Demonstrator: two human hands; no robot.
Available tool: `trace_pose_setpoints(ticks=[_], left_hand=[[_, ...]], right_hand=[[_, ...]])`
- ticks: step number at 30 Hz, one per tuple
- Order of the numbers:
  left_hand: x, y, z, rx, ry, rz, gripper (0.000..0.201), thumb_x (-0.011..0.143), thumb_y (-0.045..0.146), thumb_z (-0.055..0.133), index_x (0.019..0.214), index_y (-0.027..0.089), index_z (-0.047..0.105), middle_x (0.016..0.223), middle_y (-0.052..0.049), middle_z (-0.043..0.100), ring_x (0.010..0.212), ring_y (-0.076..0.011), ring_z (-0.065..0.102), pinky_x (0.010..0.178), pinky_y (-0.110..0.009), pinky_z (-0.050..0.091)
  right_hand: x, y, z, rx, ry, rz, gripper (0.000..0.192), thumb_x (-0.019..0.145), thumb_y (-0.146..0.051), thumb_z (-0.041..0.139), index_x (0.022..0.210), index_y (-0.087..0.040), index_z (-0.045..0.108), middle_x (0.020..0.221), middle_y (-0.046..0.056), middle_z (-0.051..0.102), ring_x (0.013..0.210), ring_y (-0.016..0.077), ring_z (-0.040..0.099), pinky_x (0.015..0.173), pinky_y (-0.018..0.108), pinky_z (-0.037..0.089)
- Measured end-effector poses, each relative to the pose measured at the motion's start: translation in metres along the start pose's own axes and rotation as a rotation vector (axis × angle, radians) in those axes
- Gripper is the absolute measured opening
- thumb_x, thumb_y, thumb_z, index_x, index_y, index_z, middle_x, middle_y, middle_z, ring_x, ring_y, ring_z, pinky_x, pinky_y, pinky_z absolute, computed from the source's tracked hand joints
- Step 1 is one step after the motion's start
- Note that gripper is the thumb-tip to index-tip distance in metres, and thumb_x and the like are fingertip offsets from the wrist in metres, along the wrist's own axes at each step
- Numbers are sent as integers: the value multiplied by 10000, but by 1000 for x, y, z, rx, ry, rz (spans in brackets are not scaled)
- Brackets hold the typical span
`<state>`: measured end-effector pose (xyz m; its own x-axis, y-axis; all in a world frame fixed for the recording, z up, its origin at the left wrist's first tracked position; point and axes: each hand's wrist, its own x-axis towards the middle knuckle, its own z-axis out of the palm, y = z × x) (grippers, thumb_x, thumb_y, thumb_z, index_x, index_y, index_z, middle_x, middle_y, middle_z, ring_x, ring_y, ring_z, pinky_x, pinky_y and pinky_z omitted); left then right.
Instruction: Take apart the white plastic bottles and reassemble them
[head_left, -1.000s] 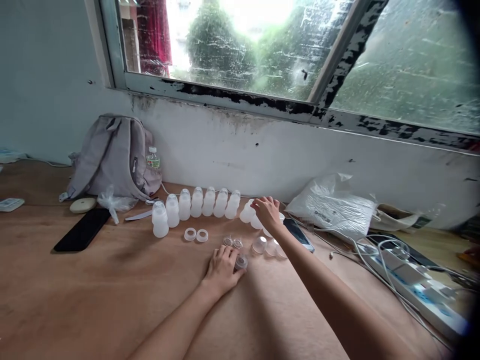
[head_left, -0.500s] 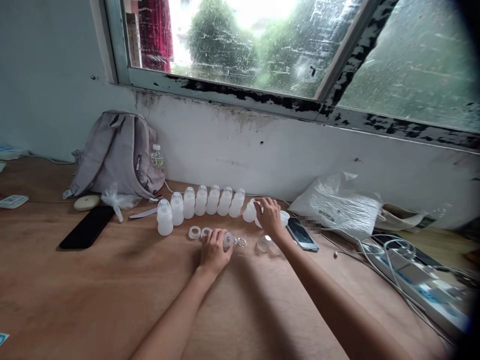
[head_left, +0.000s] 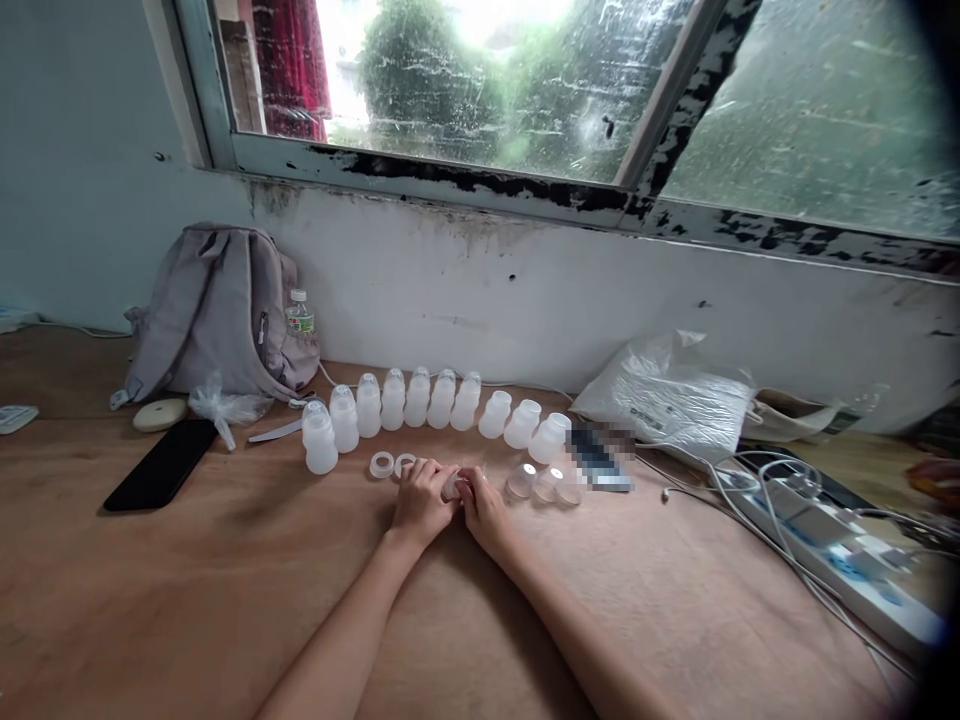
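Observation:
My left hand (head_left: 422,502) is closed around a small clear round bottle collar (head_left: 452,487), largely covered by fingers. From the other side, my right hand (head_left: 485,508) pinches the same piece. Two white collar rings (head_left: 382,464) lie just left of my left hand, one partly hidden by it. Right of my right hand are three clear domed caps (head_left: 549,485). Behind the hands curves a row of frosted baby bottles (head_left: 393,400). Several at the left have clear tops on; three open-necked bottles (head_left: 522,425) stand at the right end.
A black phone (head_left: 160,465), a plastic bag (head_left: 229,402) and a grey backpack (head_left: 214,310) are at left. To the right lie another phone (head_left: 602,462), a silvery plastic package (head_left: 667,400), cables and a power strip (head_left: 825,560). The wall and window stand behind.
My right hand has come from the open-necked bottles at the back down to my left hand, and now grips the collar too. The three open-necked bottles and domed caps are more exposed.

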<state>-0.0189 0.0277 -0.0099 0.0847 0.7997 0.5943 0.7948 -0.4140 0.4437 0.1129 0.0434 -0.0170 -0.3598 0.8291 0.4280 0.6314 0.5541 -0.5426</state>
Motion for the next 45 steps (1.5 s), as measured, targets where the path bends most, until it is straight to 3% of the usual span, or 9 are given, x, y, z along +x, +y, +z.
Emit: trace_pose_setpoints(ticks=[9,15,19,22,26,33,39,45], left_hand=[[2,1,-2,-16,-42,-20,349,687,195,563,1028,251,609,878,-56,636,870,-232,518,806,-382,311],[1,5,-2,-83,-71,-19,320,694,248,583,1013,234,594,960,-67,640,952,-252,519,877,-397,297],[0,3,0,-64,-52,-76,329,705,291,582,1025,213,572,995,-92,623,1004,-265,508,917,-410,286],[0,-1,0,22,-12,-127,353,735,279,551,1082,213,537,1133,-121,550,1102,-287,443,960,-456,226],[-2,-5,-2,182,24,-198,351,768,299,512,1114,245,522,1304,-128,375,1195,-324,322,969,-546,135],[-3,-8,1,305,-89,-228,374,806,351,443,1155,233,507,1329,-135,344,1238,-323,257,976,-559,134],[-3,-10,4,428,-173,-255,421,849,365,343,1245,239,413,1350,-114,342,1255,-265,252,1005,-533,111],[-5,-10,5,481,-181,-246,428,860,356,303,1256,226,400,1329,-115,380,1238,-273,283,998,-538,129]], right_hand=[[-2,-2,-3,40,70,-14,135,825,-189,323,922,-190,417,811,59,582,693,160,557,637,260,433],[-7,-2,-13,-7,113,48,145,739,-191,413,881,-195,439,690,4,550,546,127,502,572,232,407],[-7,3,-26,-27,224,133,170,755,-255,434,906,-179,448,667,-5,521,560,126,500,562,224,395],[-4,10,-35,-111,286,224,188,760,-292,446,895,-165,480,698,18,525,597,142,502,561,237,389],[-1,16,-40,-207,222,302,197,778,-241,411,916,-160,526,739,40,560,629,156,519,575,252,381],[-3,16,-38,-366,39,416,232,795,-183,401,976,-181,547,856,55,613,735,172,564,575,248,355],[-2,16,-36,-388,41,468,225,822,-222,391,979,-172,543,914,56,614,760,165,569,601,241,359],[-2,21,-35,-328,68,433,242,858,-209,333,943,-174,557,947,67,616,839,172,564,641,239,365]])
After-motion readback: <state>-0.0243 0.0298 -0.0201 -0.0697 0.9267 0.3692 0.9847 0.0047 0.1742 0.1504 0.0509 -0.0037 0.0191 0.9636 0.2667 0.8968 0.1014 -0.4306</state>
